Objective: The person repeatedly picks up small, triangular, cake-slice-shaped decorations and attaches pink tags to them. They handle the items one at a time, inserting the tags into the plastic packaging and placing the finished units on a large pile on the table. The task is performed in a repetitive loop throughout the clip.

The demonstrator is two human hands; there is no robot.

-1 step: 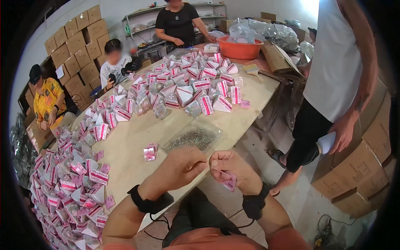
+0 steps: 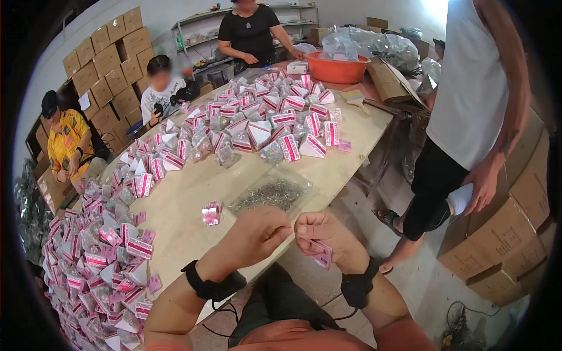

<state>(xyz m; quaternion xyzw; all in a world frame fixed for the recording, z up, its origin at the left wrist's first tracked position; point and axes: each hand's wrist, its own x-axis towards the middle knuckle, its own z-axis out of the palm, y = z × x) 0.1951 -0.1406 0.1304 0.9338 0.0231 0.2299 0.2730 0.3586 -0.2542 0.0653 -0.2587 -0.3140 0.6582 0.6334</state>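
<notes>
My right hand (image 2: 323, 231) is closed on a small pink card (image 2: 322, 255), which sticks out below the fingers over the table's near edge. Close beside it, nearly touching, my left hand (image 2: 260, 233) is pinched; whatever lies between its fingertips is too small to make out. Just beyond my hands lies a flat clear plastic bag (image 2: 293, 175) with a heap of tiny thin metal pieces (image 2: 272, 194) on it. A little stack of pink cards (image 2: 211, 213) rests on the wooden table (image 2: 181, 199), left of the bag.
Many clear packets with pink-and-white card tops (image 2: 284, 119) cover the table's far side and left. An orange basin (image 2: 336, 67) and a brush (image 2: 354, 98) are at the back. People stand or sit around; one in a white top (image 2: 468, 76) is close on the right, near cartons (image 2: 503, 234).
</notes>
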